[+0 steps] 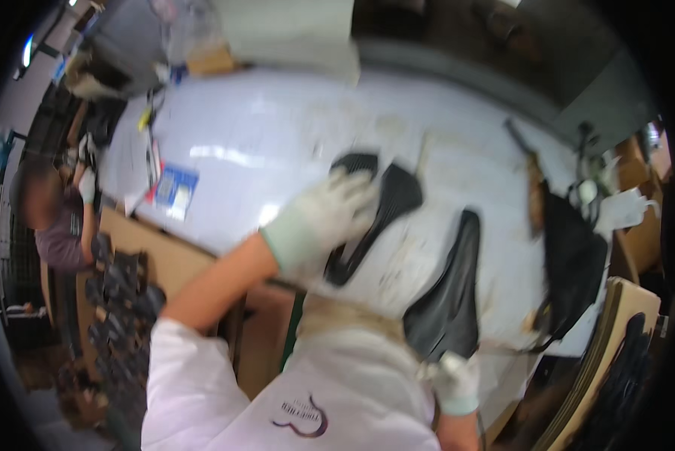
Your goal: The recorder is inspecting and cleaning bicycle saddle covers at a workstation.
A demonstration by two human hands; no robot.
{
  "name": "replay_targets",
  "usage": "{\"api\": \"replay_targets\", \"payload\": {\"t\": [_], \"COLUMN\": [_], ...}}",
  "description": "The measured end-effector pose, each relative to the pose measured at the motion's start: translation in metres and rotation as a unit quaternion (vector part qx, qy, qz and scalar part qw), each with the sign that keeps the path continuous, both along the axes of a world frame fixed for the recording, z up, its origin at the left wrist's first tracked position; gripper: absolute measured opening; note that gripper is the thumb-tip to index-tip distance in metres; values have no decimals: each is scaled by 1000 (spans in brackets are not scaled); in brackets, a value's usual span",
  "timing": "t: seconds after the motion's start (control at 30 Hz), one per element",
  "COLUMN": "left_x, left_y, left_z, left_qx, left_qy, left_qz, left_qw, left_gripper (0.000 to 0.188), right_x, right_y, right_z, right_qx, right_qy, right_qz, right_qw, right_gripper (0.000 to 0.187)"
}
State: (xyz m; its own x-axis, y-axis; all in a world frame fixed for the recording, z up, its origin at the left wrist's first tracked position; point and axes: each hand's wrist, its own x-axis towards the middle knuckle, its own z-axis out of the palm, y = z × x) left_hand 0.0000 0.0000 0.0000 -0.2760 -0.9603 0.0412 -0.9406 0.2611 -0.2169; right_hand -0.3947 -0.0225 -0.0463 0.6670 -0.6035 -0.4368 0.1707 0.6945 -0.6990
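My left hand [326, 214], in a white glove with a green cuff, reaches over a black bicycle saddle [399, 192] on the white table. Its slightly blurred fingers curl over the saddle's ribbed left wing; the palm covers much of that side. The saddle's narrow nose [341, 269] points toward me. At the table's near edge, my right hand [455, 382], gloved in white as well, grips the wide end of a second, smoother black saddle [450, 293]. That saddle's narrow end points away from me. Some of the right fingers are hidden beneath it.
A blue-and-white packet [175, 189] lies on the table [277, 113] at left. Black cloth [570, 255] drapes over the right side near a white bottle [627, 208]. Several dark parts [123, 301] hang at lower left. Another person [63, 210] works at far left.
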Motion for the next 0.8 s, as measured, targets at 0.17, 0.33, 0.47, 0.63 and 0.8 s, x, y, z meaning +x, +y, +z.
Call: {"api": "replay_targets", "payload": {"t": [0.17, 0.33, 0.47, 0.63, 0.8], "left_x": [2, 14, 11, -21, -54], "left_y": [42, 57, 86, 121, 121], "left_z": [-22, 1, 26, 61, 89], "left_qx": [10, -64, -169, -295, -250], "left_qy": [3, 179, 384, 203, 247], "left_qz": [-82, -48, 91, 208, 313], "left_qw": [997, 981, 903, 910, 882], "left_gripper": [17, 24, 35, 44, 65], "right_x": [-14, -7, 3, 18, 15], "right_y": [16, 33, 51, 55, 12], "right_z": [-5, -4, -5, 2, 52], "right_qx": [-46, -56, -24, -48, -348], "right_qy": [42, 7, 4, 50, 94], "right_qz": [-10, 3, 39, 229, 402], "right_qw": [998, 998, 999, 971, 842], "right_gripper": [48, 49, 52, 60, 22]}}
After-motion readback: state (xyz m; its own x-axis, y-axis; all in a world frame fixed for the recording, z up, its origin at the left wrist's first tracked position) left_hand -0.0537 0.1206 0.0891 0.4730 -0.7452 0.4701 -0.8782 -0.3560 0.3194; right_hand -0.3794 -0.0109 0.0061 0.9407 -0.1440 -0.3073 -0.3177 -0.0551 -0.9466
